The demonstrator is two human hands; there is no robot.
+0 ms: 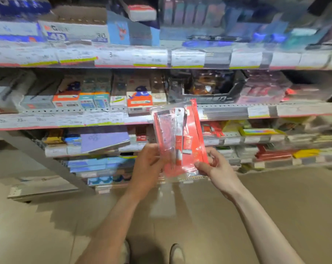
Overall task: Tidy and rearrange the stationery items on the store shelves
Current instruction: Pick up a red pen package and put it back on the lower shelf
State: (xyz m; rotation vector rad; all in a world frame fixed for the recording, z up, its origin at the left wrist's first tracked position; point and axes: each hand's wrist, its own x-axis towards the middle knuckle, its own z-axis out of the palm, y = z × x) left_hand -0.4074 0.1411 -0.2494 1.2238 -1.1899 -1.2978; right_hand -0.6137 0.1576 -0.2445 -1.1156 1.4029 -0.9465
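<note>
Red stationery pack (180, 138) gripped by both hands' fingers, L (148, 164) & R (216, 168); blocks mid shelf (237, 113) edge.

Store shelves (228, 111) in several tiers over a tan floor (275, 206), stocked with stationery.

The frame is blurred, so the printing mostly cannot be read. On the top tier a white carton (75, 31) stands beside a blue box (121, 33), with dark packs further right. The middle tier carries a row of small orange-and-white boxes (66, 101) and teal boxes (94, 101), and right of them a black display tray (214, 88). Lower down a purple notebook (104, 141) lies tilted over the shelf edge, with blue packs (88, 164) beneath and red packs (270, 153) and a yellow pack (306, 153) to the right. White price labels (188, 58) line the shelf fronts.
</note>
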